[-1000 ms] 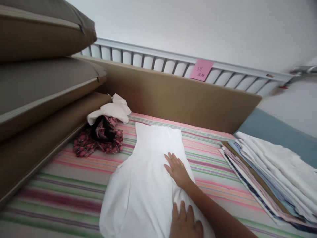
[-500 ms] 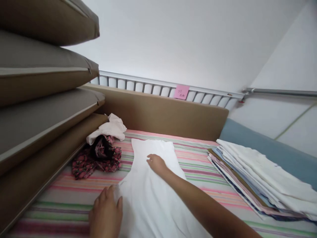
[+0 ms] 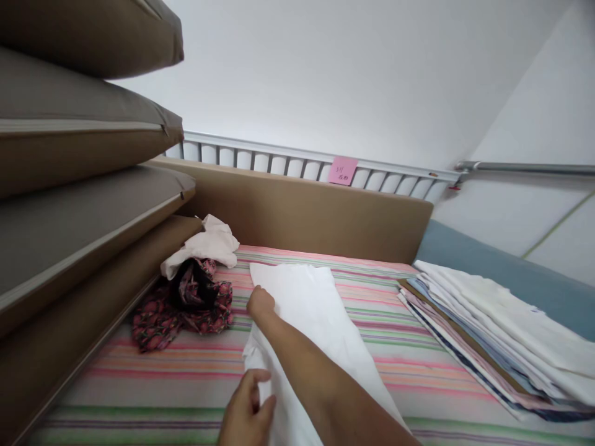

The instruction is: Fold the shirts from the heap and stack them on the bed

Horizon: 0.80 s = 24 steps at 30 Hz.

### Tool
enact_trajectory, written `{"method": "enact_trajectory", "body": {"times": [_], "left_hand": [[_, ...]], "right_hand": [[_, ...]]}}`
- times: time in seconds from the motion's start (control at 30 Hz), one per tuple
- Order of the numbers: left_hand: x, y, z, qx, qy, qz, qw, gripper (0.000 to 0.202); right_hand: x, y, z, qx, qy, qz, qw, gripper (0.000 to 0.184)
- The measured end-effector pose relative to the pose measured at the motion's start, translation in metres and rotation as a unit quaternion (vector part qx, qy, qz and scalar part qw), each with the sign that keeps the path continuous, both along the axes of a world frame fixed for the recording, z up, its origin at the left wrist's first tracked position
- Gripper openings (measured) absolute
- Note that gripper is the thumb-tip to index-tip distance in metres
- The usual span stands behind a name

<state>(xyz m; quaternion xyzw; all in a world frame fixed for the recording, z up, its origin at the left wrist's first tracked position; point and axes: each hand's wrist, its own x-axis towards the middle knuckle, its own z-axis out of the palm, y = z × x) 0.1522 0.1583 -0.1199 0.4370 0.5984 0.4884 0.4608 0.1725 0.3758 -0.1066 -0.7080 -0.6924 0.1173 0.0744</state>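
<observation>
A white garment (image 3: 325, 322), perhaps a shirt, lies spread lengthwise in front of me. Its left side is folded inward, with a rumpled bit along that edge. My right hand (image 3: 261, 303) reaches across it, fingers closed at its upper left edge; the fingertips are turned away from view. Low in the view, my left hand (image 3: 246, 406) is beside the garment's lower left edge, its fingers bent and its thumb apart from them. My right forearm covers part of the cloth.
On the right lies a stack of folded clothes (image 3: 493, 334). A floral garment (image 3: 158, 319) and a pale crumpled cloth (image 3: 209, 241) sit at left, beside stacked brown cushions (image 3: 93, 148). Striped bedding (image 3: 153, 384) lies underneath. A tan panel (image 3: 316, 217) and pink note (image 3: 343, 170) are behind.
My right hand has moved left from the garment's middle to its left edge. My left hand has shifted right. The garment's left side has come inward, making it narrower.
</observation>
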Motion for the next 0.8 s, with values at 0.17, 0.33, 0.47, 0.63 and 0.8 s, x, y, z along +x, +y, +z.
{"method": "enact_trajectory", "body": {"times": [0.17, 0.33, 0.47, 0.63, 0.8], "left_hand": [[0.049, 0.005, 0.033, 0.063, -0.005, -0.057, 0.996, 0.026], [0.064, 0.011, 0.032, 0.074, 0.011, -0.047, 0.996, 0.018], [0.063, 0.018, 0.016, 0.06, 0.004, -0.028, 0.998, 0.021], [0.077, 0.022, 0.023, 0.062, -0.009, -0.037, 0.997, 0.025], [0.108, 0.017, 0.042, 0.066, 0.028, -0.143, 0.987, 0.015]], "right_hand": [[0.028, 0.001, 0.007, 0.004, 0.008, 0.029, 1.0, 0.036], [0.03, -0.005, 0.008, 0.015, 0.006, 0.06, 0.998, 0.038], [0.019, 0.0, 0.005, 0.011, 0.029, 0.063, 0.998, 0.037], [0.034, 0.022, 0.014, -0.023, 0.105, 0.036, 0.994, 0.021], [0.099, 0.034, 0.03, -0.064, 0.186, -0.005, 0.98, 0.017]]}}
